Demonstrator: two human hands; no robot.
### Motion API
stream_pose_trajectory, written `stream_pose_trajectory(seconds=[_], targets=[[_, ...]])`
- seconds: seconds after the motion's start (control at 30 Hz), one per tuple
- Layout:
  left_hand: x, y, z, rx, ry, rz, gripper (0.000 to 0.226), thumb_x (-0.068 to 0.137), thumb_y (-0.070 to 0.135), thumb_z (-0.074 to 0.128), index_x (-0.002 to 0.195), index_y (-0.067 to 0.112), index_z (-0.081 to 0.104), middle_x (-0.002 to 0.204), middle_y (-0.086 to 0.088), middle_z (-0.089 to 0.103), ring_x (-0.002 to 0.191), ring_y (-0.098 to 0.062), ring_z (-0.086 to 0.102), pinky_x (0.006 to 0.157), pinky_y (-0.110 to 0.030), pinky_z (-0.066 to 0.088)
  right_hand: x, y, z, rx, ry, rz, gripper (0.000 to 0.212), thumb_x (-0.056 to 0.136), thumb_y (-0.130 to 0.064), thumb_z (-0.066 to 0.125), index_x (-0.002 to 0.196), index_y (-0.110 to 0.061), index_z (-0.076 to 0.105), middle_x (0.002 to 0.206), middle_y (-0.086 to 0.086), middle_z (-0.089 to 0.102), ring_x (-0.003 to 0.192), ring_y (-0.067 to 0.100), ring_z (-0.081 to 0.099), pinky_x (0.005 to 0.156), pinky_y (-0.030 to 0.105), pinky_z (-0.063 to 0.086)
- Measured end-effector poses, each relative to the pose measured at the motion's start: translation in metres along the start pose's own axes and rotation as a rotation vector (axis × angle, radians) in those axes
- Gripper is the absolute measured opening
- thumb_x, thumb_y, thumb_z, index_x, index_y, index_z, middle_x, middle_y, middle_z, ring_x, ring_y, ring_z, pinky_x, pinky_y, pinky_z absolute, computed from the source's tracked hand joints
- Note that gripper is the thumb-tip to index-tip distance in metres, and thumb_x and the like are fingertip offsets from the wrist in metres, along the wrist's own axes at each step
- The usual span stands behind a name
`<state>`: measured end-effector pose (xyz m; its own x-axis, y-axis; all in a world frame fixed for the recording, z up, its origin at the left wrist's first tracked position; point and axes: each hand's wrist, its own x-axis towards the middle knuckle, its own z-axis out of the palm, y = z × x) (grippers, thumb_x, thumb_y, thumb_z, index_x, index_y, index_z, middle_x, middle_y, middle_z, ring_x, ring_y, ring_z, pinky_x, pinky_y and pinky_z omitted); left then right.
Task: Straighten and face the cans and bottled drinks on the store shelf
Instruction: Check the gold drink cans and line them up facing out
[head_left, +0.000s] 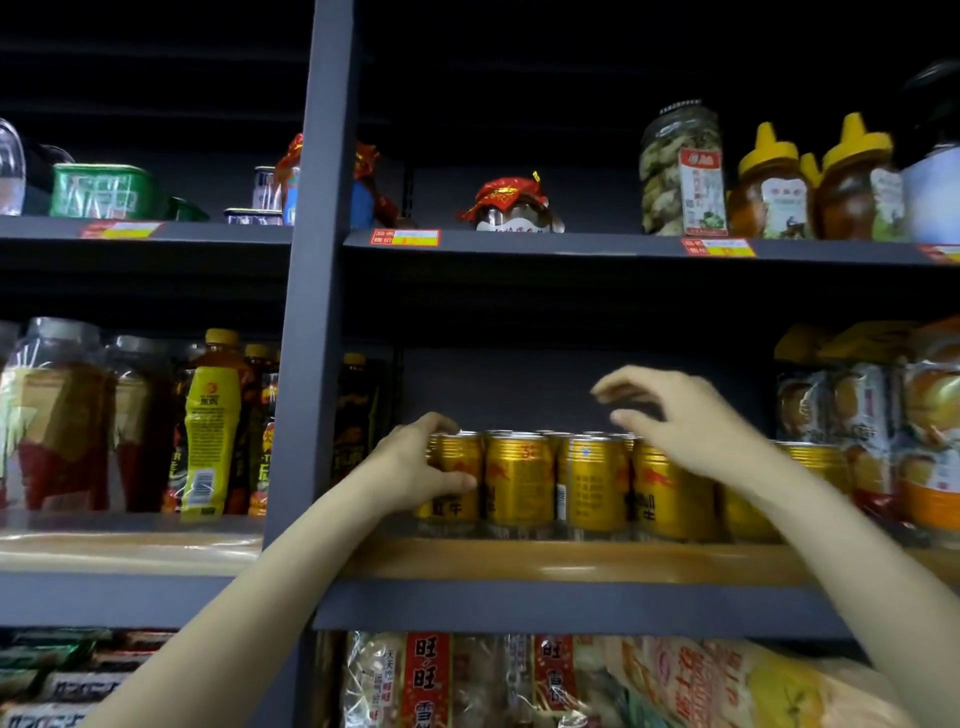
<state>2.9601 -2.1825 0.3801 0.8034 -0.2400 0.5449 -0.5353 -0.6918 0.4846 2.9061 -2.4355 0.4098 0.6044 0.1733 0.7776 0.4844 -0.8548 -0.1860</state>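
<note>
Left hand: the left hand (415, 467) grips the leftmost gold can (457, 475), thumb across its front and fingers curled over its top rim.
Right hand: the right hand (691, 421) hangs above the can row with fingers spread and lightly bent, holding nothing; whether its palm touches the can tops under it I cannot tell.
Gold cans: a row of gold cans (519, 486) stands upright along the front of the wooden middle shelf (571, 564), side by side and touching; more tops show behind them. One can (592, 483) shows its text panel and barcode, not its logo side.
Bottled drinks: left of the grey upright post (311, 312), yellow-labelled bottles (210, 426) with orange caps stand on the same level, beside large clear jars (57, 415).
Right of cans: packaged goods in orange and white wrap (930, 441) stand just beside the row's right end.
Upper shelf: honey bottles with yellow caps (769, 182), a tall clear jar (680, 171) and a red-topped jar (511, 205).
Lower shelf: bagged snacks with red labels (431, 680).
</note>
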Motion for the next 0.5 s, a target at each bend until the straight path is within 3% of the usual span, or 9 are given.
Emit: stream_pose_trajectory(seconds=[0.1,0.2,0.3,0.5], targets=[[-0.003,0.014,0.003,0.059,0.080,0.044,0.067,0.078,0.044,0.068,0.136,0.031,0.036,0.140,-0.009,0.036,0.126,-0.027,0.040,0.101,-0.038,0.041,-0.015,0.017,-0.023,-0.139,-0.142,0.125,0.039,0.087,-0.042,0.060,0.124,-0.035,0.053,0.125,-0.006,0.057,0.122,0.016,0.049,0.105,0.037,0.038],[-0.002,0.036,0.021,0.219,0.040,0.068,0.074,0.076,0.058,0.064,0.138,0.038,0.030,0.149,-0.007,0.023,0.138,-0.035,0.017,0.109,-0.053,0.027,-0.029,0.026,-0.011,-0.327,-0.315,0.152,0.061,0.079,-0.060,0.058,0.134,-0.047,0.035,0.138,-0.008,0.043,0.130,0.018,0.038,0.114,0.044,0.021],[0.000,0.050,0.039,0.383,0.005,-0.001,0.072,0.078,0.062,0.058,0.139,0.040,0.027,0.149,-0.006,0.021,0.137,-0.040,0.007,0.105,-0.066,0.020,-0.032,0.026,0.001,-0.457,-0.231,0.113,0.062,0.082,-0.060,0.056,0.136,-0.049,0.027,0.140,-0.006,0.035,0.132,0.020,0.033,0.113,0.043,0.008],[-0.004,0.061,0.051,0.460,0.132,-0.052,0.063,0.086,0.057,0.052,0.139,0.035,0.027,0.145,-0.010,0.029,0.135,-0.042,0.012,0.101,-0.069,0.021,-0.028,0.030,0.007,-0.518,-0.218,0.083,0.063,0.083,-0.063,0.053,0.137,-0.048,0.025,0.138,-0.004,0.034,0.131,0.021,0.034,0.113,0.046,0.007]])
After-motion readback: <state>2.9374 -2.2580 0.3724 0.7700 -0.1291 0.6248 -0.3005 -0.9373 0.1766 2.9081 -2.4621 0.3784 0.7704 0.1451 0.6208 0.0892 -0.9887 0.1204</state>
